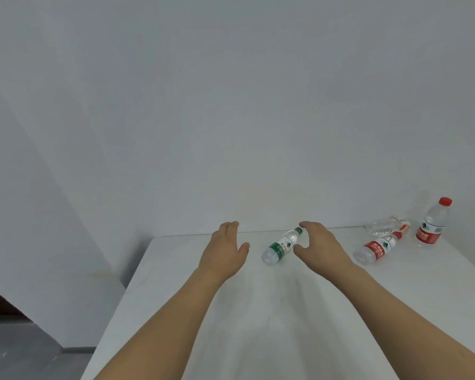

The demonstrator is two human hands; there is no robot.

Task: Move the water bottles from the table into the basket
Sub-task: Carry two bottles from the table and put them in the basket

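**Both hands out over the table, green-label bottle beside the right hand**

On the white table, toward its far edge by the wall, a green-label bottle lies on its side, cap pointing away and to the right. The right hand hovers just to its right, fingers gently curved and thumb spread, holding nothing; whether the thumb touches the bottle cannot be told from this angle. The left hand is stretched forward to the left of the bottle, apart from it, fingers straight and relaxed, thumb held out, also holding nothing.

Further right, a red-label bottle lies on its side, well apart from the right hand. Just behind it sits a crumpled clear bottle near the wall. At the far right, a red-capped bottle stands upright beside those two.

Both bare forearms reach in from the bottom of the view. A grey floor shows at lower left, beyond the table's left edge.
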